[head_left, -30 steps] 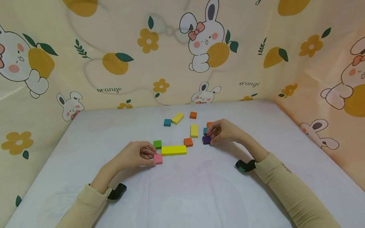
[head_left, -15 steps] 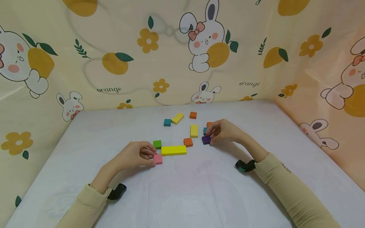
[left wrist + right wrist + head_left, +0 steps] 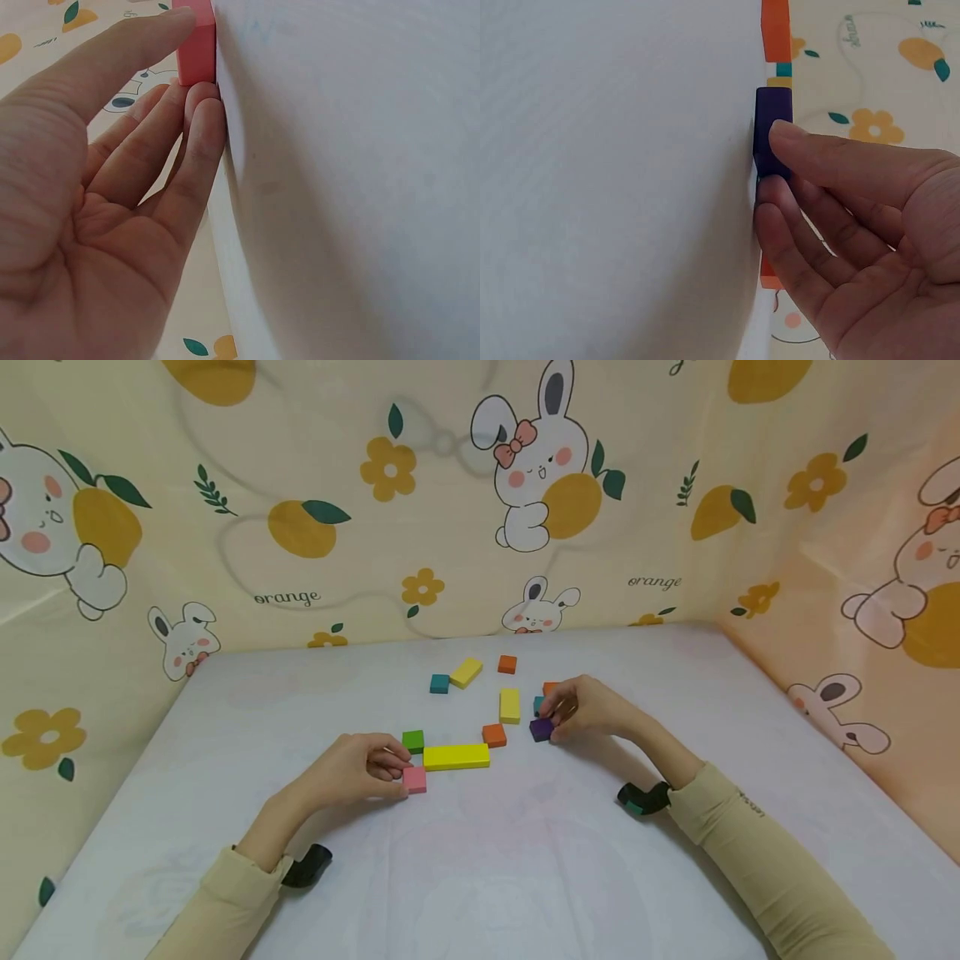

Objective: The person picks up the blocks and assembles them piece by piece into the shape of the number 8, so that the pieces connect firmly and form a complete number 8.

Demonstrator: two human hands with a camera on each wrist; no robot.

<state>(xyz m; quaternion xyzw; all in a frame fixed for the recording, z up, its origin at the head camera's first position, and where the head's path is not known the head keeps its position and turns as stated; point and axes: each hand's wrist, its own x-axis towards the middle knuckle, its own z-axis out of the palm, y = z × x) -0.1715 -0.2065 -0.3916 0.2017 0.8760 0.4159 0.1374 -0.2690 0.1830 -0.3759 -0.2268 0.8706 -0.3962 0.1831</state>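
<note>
In the head view the left hand (image 3: pixel 356 764) pinches a pink block (image 3: pixel 415 780) near the middle of the table (image 3: pixel 465 868), and the right hand (image 3: pixel 588 706) pinches a purple block (image 3: pixel 542 731) nearer the right edge. The left wrist view adds the thumb (image 3: pixel 142 45) lying against the pink block's side, with bent fingertips at its end. The right wrist view shows a similar hold on the purple block, and an orange block (image 3: pixel 776 34) beyond it.

The head view gives the layout: a long yellow block (image 3: pixel 456 757) between the hands, with a green block (image 3: pixel 413 742) just beside its left end and an orange block at its right. A teal block and another orange one are partly hidden by the right hand. Nearest the far edge are a third orange block, a small yellow block and a teal one.

Both side edges run well apart from the hands. Open room spreads in front of the pink block and toward the far left corner; only a narrow gap separates the purple block from the nearest orange one.
</note>
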